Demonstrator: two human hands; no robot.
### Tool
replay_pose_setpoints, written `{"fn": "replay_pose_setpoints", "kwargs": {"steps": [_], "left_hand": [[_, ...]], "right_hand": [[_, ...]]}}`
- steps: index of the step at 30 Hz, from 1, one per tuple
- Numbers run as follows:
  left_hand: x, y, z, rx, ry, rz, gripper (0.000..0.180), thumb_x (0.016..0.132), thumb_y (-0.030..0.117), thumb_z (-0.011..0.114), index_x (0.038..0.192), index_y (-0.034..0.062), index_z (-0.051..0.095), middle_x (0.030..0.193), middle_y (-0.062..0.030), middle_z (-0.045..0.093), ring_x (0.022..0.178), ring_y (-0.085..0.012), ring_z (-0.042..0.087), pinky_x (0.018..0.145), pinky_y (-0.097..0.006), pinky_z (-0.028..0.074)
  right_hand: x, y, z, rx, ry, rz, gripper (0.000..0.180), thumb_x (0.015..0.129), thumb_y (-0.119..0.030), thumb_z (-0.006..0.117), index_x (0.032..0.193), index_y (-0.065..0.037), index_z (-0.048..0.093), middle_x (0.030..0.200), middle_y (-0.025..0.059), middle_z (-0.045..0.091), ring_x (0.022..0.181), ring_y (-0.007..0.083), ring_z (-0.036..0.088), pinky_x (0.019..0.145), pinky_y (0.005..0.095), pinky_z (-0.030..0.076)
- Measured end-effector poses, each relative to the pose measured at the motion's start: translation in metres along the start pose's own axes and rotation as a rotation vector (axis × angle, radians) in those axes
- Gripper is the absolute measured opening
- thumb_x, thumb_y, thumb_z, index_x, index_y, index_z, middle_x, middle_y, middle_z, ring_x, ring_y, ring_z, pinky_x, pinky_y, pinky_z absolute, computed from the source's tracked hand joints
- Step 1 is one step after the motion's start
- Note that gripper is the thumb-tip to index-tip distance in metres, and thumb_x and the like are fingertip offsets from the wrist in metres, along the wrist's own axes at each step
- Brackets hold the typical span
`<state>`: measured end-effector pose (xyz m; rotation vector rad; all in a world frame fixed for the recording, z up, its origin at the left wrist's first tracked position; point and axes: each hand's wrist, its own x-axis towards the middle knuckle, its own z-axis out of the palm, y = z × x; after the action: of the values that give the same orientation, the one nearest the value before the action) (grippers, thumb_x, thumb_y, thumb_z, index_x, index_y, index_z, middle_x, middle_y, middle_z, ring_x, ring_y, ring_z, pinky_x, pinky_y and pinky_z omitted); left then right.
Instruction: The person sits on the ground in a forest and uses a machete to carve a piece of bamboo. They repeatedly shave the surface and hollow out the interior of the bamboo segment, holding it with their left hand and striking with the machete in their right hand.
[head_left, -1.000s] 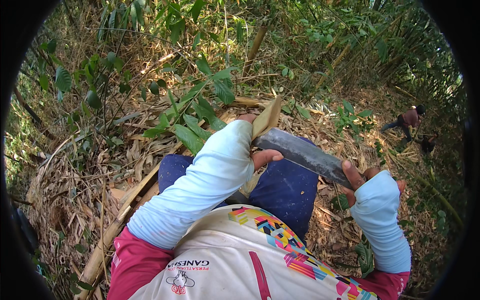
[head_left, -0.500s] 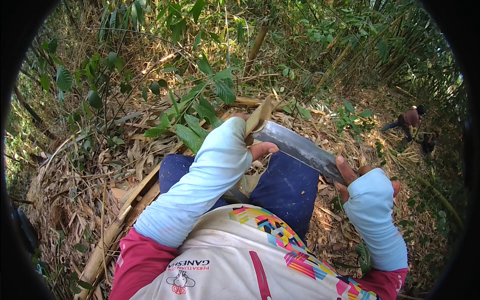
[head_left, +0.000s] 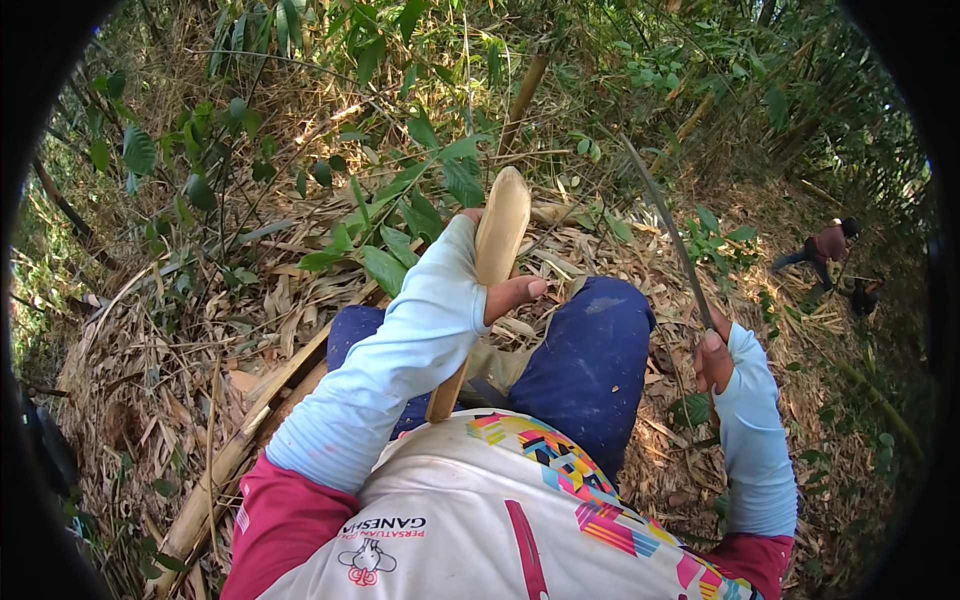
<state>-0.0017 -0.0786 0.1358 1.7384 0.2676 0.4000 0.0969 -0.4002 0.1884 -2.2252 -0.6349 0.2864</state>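
So, my left hand (head_left: 480, 290) has its fingers wrapped around a pale bamboo stake (head_left: 497, 245), held upright over my knees with the cut tip just above the fingers. My right hand (head_left: 713, 352) has its fingers clamped on a long machete (head_left: 668, 228), blade raised. My worry: the thumb (head_left: 515, 292) sticks out beside the stake, so a glancing chop could slide into it.

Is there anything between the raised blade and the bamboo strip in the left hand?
Nothing visible. The blade in the right hand is lifted to the right of the strip, which the left hand holds upright; only the leaf-littered ground shows in the gap between them.
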Motion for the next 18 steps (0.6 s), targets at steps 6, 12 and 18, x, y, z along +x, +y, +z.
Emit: {"fn": "replay_pose_setpoints", "kwargs": {"steps": [6, 12, 18], "left_hand": [[0.013, 0.009, -0.015, -0.326, -0.149, 0.092, 0.073, 0.074, 0.013, 0.08, 0.132, -0.0015, 0.037, 0.093, -0.008, 0.06, 0.073, -0.0156, 0.063, 0.063, -0.03, 0.055], [0.025, 0.033, -0.035, -0.608, -0.162, -0.036, 0.06, 0.073, 0.0, 0.071, 0.127, -0.0001, 0.043, 0.098, -0.01, 0.059, 0.076, -0.0195, 0.064, 0.061, -0.034, 0.058], [0.013, 0.021, -0.036, -0.801, -0.171, -0.077, 0.066, 0.077, 0.0, 0.068, 0.137, -0.0003, 0.041, 0.098, -0.0085, 0.059, 0.078, -0.0182, 0.062, 0.063, -0.035, 0.058]], "right_hand": [[0.0, 0.007, 0.006, 0.324, -0.105, 0.082, 0.079, 0.088, -0.044, 0.071, 0.147, -0.003, 0.039, 0.072, -0.0001, 0.053, 0.051, 0.0087, 0.049, 0.048, 0.0227, 0.042], [-0.005, -0.049, 0.01, 0.302, -0.073, 0.065, 0.08, 0.077, -0.016, 0.073, 0.148, -0.003, 0.038, 0.078, -0.0005, 0.056, 0.061, 0.0073, 0.053, 0.054, 0.0216, 0.044], [-0.001, -0.014, 0.025, 0.47, -0.046, -0.038, 0.077, 0.078, 0.003, 0.061, 0.147, -0.003, 0.029, 0.086, 0.0049, 0.052, 0.062, 0.0126, 0.058, 0.057, 0.0272, 0.052]]}}
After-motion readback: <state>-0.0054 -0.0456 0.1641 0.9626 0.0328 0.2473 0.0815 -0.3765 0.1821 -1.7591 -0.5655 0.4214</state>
